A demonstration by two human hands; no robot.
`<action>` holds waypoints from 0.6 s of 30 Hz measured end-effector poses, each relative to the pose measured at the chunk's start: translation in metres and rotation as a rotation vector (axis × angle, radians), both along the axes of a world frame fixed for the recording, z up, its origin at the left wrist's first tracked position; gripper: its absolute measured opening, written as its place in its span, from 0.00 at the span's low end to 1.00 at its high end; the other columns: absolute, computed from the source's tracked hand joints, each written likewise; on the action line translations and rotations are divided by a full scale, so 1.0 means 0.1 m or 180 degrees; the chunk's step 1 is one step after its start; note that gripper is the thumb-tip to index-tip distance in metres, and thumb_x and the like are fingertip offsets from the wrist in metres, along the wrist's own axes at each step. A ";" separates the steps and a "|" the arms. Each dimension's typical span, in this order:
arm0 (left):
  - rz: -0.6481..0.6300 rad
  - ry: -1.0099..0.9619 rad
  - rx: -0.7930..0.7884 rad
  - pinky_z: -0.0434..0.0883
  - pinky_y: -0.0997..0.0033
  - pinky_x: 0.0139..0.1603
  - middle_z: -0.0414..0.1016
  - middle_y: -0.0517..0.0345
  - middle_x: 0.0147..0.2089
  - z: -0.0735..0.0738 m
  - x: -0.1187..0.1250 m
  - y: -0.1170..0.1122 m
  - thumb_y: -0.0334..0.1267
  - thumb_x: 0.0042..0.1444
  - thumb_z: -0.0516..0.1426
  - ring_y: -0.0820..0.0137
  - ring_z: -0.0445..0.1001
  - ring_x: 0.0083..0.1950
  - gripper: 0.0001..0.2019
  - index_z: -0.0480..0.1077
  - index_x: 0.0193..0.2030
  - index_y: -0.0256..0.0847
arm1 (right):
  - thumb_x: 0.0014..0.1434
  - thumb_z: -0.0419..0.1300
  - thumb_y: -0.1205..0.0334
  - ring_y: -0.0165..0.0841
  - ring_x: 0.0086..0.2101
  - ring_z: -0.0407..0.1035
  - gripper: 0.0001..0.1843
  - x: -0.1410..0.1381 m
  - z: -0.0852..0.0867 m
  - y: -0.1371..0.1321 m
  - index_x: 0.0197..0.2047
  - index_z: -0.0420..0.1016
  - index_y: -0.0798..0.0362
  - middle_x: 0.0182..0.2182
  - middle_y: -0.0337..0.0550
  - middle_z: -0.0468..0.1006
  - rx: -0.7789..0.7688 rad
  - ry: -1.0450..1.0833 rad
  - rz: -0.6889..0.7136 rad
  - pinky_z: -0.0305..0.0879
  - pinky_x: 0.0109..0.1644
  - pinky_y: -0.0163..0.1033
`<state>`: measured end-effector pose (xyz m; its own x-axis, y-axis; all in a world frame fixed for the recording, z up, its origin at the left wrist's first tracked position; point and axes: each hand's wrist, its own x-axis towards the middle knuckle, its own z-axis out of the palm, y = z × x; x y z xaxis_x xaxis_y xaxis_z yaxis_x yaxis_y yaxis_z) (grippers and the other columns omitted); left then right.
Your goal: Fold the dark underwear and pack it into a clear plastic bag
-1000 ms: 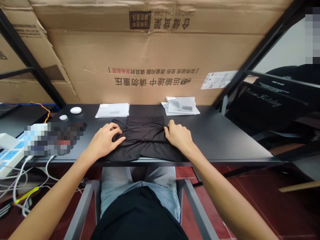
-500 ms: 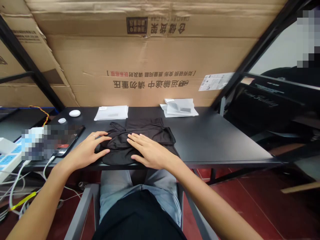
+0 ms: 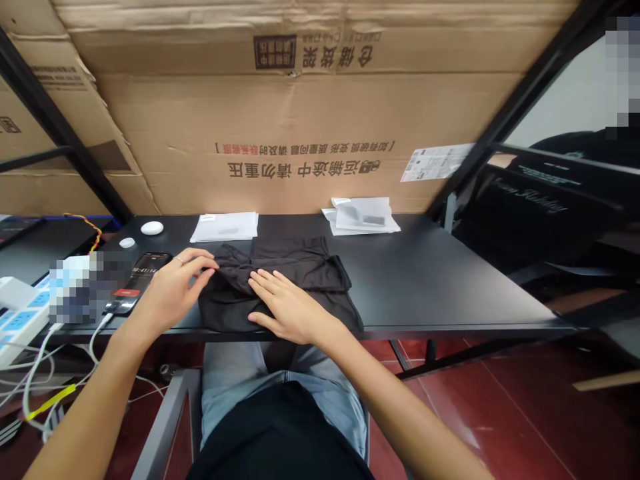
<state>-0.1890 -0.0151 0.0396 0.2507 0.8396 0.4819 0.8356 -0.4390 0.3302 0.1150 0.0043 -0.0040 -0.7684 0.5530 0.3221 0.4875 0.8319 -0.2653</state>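
Observation:
A black garment [image 3: 305,273], partly folded over itself, lies on the black table [image 3: 420,280] near its front edge. Its exact kind does not show. My left hand [image 3: 183,283], with a ring on one finger, pinches the garment's left edge between thumb and fingers, raising it slightly. Flat on the middle of the cloth rests my right hand [image 3: 283,303], its fingers stretched out and the thumb apart. Wrinkles run across the fabric between the two hands.
White packets [image 3: 225,227] and more translucent packets [image 3: 365,215] lie along the back, before a cardboard sheet [image 3: 300,113]. At left are a phone [image 3: 145,270], a power strip [image 3: 25,313], cables and a white oval case [image 3: 152,228]. A person in black sits beyond the right-hand frame.
My left hand has closed from spread fingers into a pinch on the garment's left edge and moved slightly up. My right hand has slid a little left on the cloth.

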 end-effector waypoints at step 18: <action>-0.1086 0.0013 0.0163 0.79 0.52 0.72 0.77 0.49 0.73 -0.24 1.37 0.12 0.35 0.78 0.54 0.57 0.79 0.71 0.15 0.78 0.64 0.50 | 0.73 0.57 0.67 0.46 0.58 0.83 0.21 0.89 0.33 0.11 0.59 0.88 0.42 0.56 0.47 0.89 0.0078 0.1481 -0.0763 0.81 0.68 0.58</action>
<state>-0.0517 -0.0027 0.0154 0.5148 0.6818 0.5197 0.6390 -0.7093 0.2976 0.2041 0.0152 0.0290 -0.3939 0.6838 0.6143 0.5001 0.7201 -0.4809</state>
